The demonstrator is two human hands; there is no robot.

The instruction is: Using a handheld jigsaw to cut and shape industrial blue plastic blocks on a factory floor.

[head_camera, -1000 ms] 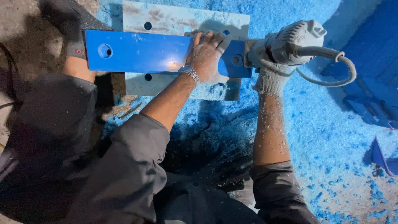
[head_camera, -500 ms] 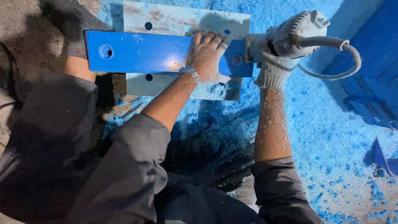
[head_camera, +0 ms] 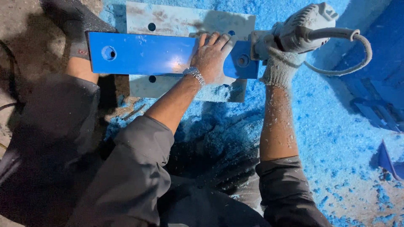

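A long blue bar (head_camera: 147, 54) with round holes lies across a pale plate (head_camera: 176, 21) on the ground. My left hand (head_camera: 212, 52), with a metal wristband, presses flat on the bar near its right end. My right hand (head_camera: 280, 63), in a white knit glove, grips a grey handheld power tool (head_camera: 307, 27) whose head meets the bar's right end. The tool's cable (head_camera: 345, 54) loops off to the right. A foot in a dark sock (head_camera: 73, 23) rests on the bar's left end.
Blue and white shavings (head_camera: 320, 130) cover the ground around me. Blue pieces (head_camera: 391, 159) lie at the right edge, and a darker blue surface (head_camera: 378, 63) sits upper right. My bent legs in grey trousers fill the lower frame.
The power tool has shifted slightly up and right, and its cable loop has swung. My left hand stays pressed on the bar.
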